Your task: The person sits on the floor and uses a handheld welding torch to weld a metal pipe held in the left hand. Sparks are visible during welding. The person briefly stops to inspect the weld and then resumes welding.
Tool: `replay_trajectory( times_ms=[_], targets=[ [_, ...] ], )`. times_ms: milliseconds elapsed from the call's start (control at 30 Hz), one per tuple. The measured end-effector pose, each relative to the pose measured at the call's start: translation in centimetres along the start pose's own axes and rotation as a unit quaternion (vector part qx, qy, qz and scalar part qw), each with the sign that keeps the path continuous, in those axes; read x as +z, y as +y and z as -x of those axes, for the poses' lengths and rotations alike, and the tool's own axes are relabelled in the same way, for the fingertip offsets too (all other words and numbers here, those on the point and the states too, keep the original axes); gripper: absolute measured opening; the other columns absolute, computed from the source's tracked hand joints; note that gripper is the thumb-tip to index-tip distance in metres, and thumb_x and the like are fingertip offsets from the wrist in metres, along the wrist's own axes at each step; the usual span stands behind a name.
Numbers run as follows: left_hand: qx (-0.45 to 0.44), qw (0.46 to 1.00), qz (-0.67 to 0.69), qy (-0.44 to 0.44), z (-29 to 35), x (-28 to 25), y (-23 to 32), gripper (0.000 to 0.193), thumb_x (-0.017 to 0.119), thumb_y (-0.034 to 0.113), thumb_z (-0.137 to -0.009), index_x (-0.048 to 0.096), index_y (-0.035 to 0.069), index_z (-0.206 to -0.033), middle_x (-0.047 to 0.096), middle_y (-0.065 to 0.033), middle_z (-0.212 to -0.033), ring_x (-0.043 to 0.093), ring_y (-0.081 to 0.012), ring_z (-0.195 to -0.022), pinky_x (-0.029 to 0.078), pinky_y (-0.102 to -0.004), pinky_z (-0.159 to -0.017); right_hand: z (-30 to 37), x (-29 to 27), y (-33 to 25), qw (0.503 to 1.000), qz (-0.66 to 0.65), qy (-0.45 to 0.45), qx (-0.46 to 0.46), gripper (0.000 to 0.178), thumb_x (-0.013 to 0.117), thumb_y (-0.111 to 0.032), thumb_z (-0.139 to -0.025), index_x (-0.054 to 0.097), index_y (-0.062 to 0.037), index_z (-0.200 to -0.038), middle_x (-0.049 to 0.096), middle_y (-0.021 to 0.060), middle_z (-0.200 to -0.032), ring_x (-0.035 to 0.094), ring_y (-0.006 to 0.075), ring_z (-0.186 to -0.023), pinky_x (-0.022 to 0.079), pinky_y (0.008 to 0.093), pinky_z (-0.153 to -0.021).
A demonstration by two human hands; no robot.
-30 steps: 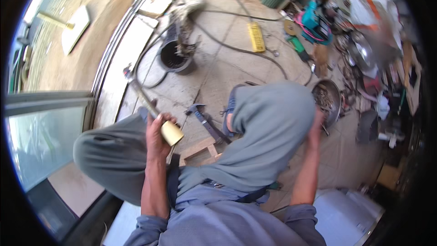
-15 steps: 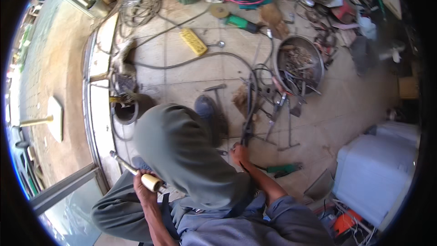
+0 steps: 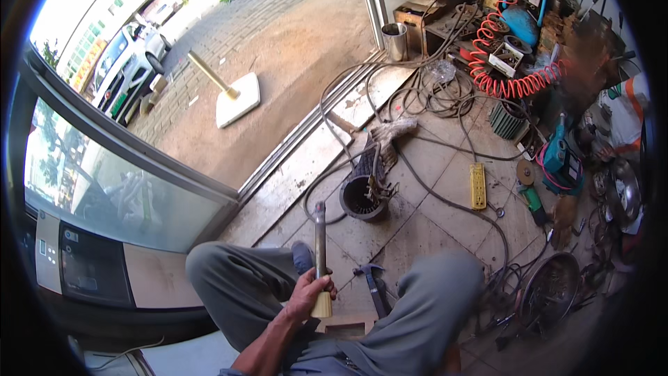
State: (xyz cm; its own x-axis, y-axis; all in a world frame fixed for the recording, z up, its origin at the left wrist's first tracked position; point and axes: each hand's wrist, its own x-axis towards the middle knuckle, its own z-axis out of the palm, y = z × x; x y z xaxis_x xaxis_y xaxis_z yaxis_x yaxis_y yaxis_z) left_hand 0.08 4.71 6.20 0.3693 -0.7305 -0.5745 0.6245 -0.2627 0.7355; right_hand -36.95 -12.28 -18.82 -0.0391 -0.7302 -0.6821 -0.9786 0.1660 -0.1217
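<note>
My left hand (image 3: pixel 304 294) is closed around a metal tube (image 3: pixel 320 240) with a pale yellow cylindrical end (image 3: pixel 321 305). The tube stands nearly upright between my knees, its grey tip pointing away from me. On the tiles just right of the hand lies a claw hammer (image 3: pixel 376 291) with a dark handle. Beyond the tube's tip stands a dark round pot (image 3: pixel 358 207) with a clamp-like metal piece at its rim. My right hand is out of sight; only a bit of skin shows behind my right knee.
Cables cross the floor to a yellow power strip (image 3: pixel 477 186). At right are a green angle grinder (image 3: pixel 534 205), a teal power tool (image 3: pixel 560 157) and a metal basin (image 3: pixel 532 292). An orange coiled hose (image 3: pixel 522 88) hangs at the back. A door track (image 3: pixel 289 153) runs along the left.
My view has swung left toward the doorway. The left hand still grips the tube, now more upright between my knees. My right hand, earlier low by the dark cable, has gone from view.
</note>
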Motion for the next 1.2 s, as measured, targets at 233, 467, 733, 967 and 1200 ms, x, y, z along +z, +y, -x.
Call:
replay_trajectory(
  times_ms=[233, 467, 733, 967, 1200],
  targets=[
    [0.042, 0.996, -0.026, -0.077, 0.6, 1.6, 6.0, 0.027, 0.060, 0.022, -0.102, 0.052, 0.000, -0.115, 0.060, -0.0073, -0.083, 0.063, -0.0187, -0.077, 0.054, -0.0333, -0.072, 0.1, -12.7, 0.8, 0.981, -0.139, 0.124, -0.046, 0.034, 0.069, -0.024, -0.089, 0.062, 0.0009, -0.111, 0.065, 0.0156, -0.088, 0.063, 0.0309, -0.081, 0.051, 0.0429, -0.076],
    [0.111, 0.966, -0.202, -0.114, 2.5, 1.6, 14.9, 0.030, 0.066, 0.022, -0.098, 0.053, 0.000, -0.112, 0.065, -0.0064, -0.087, 0.066, -0.0151, -0.075, 0.055, -0.0316, -0.071, 18.1, -36.0, -11.4, 0.788, -0.394, 0.321, -0.347, 0.016, 0.063, -0.014, -0.090, 0.061, -0.0014, -0.100, 0.055, 0.0004, -0.070, 0.053, 0.0106, -0.058, 0.044, 0.0293, -0.055],
    [0.112, 0.978, -0.173, -0.029, 2.9, -1.5, 11.4, 0.032, 0.058, 0.032, -0.102, 0.055, 0.002, -0.096, 0.059, -0.0040, -0.074, 0.059, -0.0114, -0.068, 0.052, -0.0304, -0.064, 26.9, -29.1, -27.7, 0.816, -0.171, 0.244, -0.496, 0.019, 0.073, -0.015, -0.087, 0.060, -0.0024, -0.083, 0.058, 0.0085, -0.068, 0.059, 0.0202, -0.058, 0.046, 0.0356, -0.053],
    [0.084, 0.959, -0.271, 0.003, 2.2, -2.6, 8.9, 0.034, 0.059, 0.033, -0.102, 0.054, 0.000, -0.095, 0.060, -0.0061, -0.073, 0.060, -0.0145, -0.067, 0.052, -0.0331, -0.064, 24.5, -22.0, -28.4, 0.687, 0.044, 0.301, -0.660, 0.023, 0.077, -0.019, -0.077, 0.058, -0.0063, -0.076, 0.058, 0.0120, -0.073, 0.062, 0.0328, -0.063, 0.050, 0.0428, -0.054],
    [0.083, 0.946, -0.315, -0.003, 2.9, -2.8, 10.0, 0.032, 0.059, 0.030, -0.102, 0.057, -0.002, -0.098, 0.061, -0.0075, -0.069, 0.063, -0.0170, -0.064, 0.052, -0.0351, -0.061, 24.3, -21.0, -29.4, 0.705, 0.067, 0.248, -0.661, 0.032, 0.083, -0.023, -0.072, 0.055, -0.0081, -0.073, 0.057, 0.0101, -0.072, 0.062, 0.0302, -0.062, 0.050, 0.0418, -0.053]
  ],
)
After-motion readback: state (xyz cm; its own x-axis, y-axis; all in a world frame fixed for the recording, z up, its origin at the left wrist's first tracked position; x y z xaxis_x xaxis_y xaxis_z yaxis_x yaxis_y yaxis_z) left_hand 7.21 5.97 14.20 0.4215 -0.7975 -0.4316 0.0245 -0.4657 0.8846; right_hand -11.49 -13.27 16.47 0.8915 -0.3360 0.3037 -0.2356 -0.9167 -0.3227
